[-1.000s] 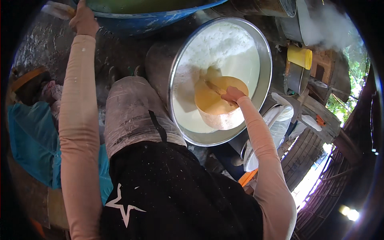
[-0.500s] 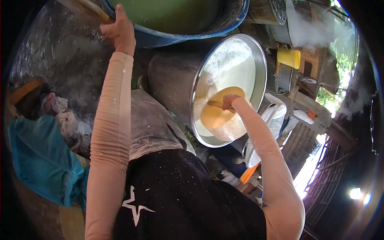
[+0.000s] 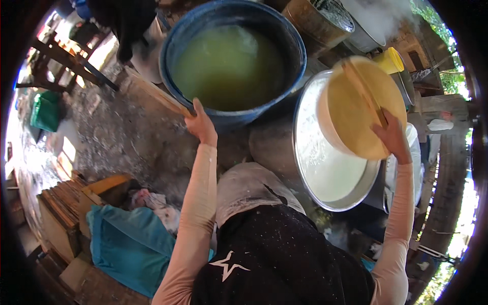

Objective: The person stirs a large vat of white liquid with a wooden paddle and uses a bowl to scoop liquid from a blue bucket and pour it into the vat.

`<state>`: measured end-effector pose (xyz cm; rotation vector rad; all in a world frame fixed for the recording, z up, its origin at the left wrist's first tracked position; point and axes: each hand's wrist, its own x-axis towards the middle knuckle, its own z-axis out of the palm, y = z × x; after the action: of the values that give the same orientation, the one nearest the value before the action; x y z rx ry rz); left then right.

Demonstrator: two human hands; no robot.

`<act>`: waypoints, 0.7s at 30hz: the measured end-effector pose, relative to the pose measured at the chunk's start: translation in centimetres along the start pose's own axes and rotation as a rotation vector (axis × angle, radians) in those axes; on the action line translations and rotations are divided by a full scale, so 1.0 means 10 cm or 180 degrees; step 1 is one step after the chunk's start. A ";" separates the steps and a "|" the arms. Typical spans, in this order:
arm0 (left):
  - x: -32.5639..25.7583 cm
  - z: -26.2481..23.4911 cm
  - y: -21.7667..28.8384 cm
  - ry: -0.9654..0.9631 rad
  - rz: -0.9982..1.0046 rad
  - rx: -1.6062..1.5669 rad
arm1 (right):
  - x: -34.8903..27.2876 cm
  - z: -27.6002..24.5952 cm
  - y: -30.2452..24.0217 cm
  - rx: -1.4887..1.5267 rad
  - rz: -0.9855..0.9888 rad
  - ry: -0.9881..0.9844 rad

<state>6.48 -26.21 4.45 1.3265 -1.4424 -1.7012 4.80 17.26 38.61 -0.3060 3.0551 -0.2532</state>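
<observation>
My right hand (image 3: pixel 394 133) is closed on the wooden crossbar of a large round yellowish scoop (image 3: pixel 351 114), which hangs tilted over the right part of a wide metal pot (image 3: pixel 333 206). White liquid (image 3: pixel 325 173) with foam fills much of that pot. At the near rim of a big blue tub (image 3: pixel 234 116), my left hand (image 3: pixel 202 126) grips the end of a flat wooden stick (image 3: pixel 157 94), thumb pointing up. The stick slants away to the upper left, outside the tub. Cloudy greenish liquid (image 3: pixel 229 66) stands in the tub. The inside of the scoop is largely hidden.
Steaming metal containers (image 3: pixel 325 23) and a yellow bucket (image 3: pixel 390 60) stand beyond the pot. A teal cloth (image 3: pixel 132 244) lies at lower left beside stacked wooden boards (image 3: pixel 63 208). Far left are a green bag (image 3: pixel 46 111) and a wooden frame (image 3: pixel 66 60). Part of another person (image 3: pixel 145 51) shows at upper left.
The scoop, down in the white liquid before, is raised above the pot and moved right with my right hand. My left hand keeps its grip on the stick. The view has shifted toward the left.
</observation>
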 end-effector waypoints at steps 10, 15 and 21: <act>-0.74 -2.41 -0.41 -0.0968 0.0136 0.0295 | 1.93 1.86 -1.67 0.1327 -0.1138 0.0498; -1.23 -3.35 -0.54 -0.0786 0.0104 0.0991 | 2.59 2.67 -2.06 0.0744 -0.0660 -0.0216; -1.55 -3.07 0.03 -0.0507 0.0901 0.1410 | 2.20 2.75 -2.47 0.0966 -0.1155 0.1196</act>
<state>40.13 -25.49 11.68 1.1425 -2.0796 -1.3750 -9.91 -15.38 14.78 -0.8809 3.2203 -0.8745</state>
